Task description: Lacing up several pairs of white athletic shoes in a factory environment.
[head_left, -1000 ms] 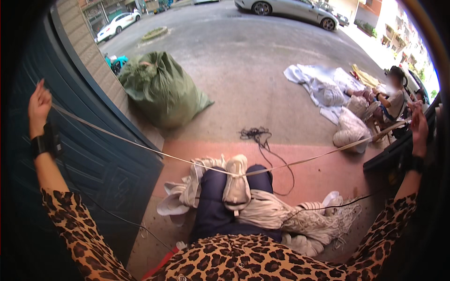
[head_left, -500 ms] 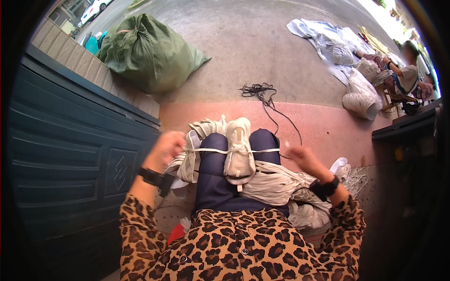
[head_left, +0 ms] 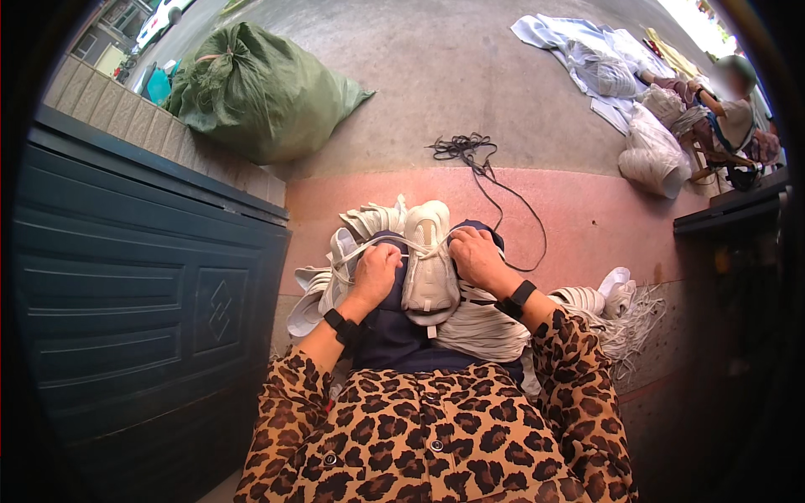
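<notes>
Fingers curled tight on both sides here: the left hand (head_left: 375,270) is closed on the pale cord (head_left: 401,244) at the left flank of the bundle, the right hand (head_left: 476,256) is closed on the same cord at the right flank, knuckles up, black bands on both wrists. Between them, on the lap over the dark blue trousers (head_left: 394,339), sits the bundle of white shoe uppers (head_left: 430,268), its long axis running straight away from the body, toe end pointing out toward the street. So the bundle lies directly between the two sets of fingers, touching both, and neither hand is nearer than the other; the cord crosses it side to side, square to that long axis. More white uppers (head_left: 323,281) fan out just left of the left hand, and a looser heap (head_left: 616,302) spills to the right on the pink step (head_left: 587,218). Farther out, a tangle of dark cord (head_left: 463,148) lies on the pavement, one strand trailing back toward the lap. Beyond that, a stuffed green sack (head_left: 260,92) leans by the brick ledge, and at far right another person (head_left: 728,113) sits among white bags and cloths.
</notes>
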The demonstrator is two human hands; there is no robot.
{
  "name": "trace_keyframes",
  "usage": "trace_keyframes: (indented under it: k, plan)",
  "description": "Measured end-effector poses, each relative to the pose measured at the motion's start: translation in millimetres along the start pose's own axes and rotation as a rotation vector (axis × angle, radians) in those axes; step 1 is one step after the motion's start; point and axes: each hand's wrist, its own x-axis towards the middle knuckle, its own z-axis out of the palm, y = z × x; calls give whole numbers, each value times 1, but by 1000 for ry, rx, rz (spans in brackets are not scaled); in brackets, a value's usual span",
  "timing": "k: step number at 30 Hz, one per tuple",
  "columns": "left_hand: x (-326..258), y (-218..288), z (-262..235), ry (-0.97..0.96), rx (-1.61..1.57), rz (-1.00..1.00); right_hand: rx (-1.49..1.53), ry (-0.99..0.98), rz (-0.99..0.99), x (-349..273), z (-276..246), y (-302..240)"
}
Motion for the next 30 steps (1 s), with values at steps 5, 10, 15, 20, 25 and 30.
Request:
trace_keyframes:
  k: [5,10,15,20,25,30]
  plan:
    - [-8,-2,12,27,68,49,-45,-53,31,6,3,-1]
    - [-5,-4,21,71,237,67,-107,-28,-109,11,-3,-7]
    - [-5,-3,20,52,350,124,-91,-48,-5,7,-8,-12]
    - [-1,-1,21,32,462,256,-70,63,127,5,-5,-15]
    - [9,2,20,-15,552,361,-92,-26,137,3,-4,-15]
    - [-6,17,15,143,516,339,-176,-79,107,-3,-3,-29]
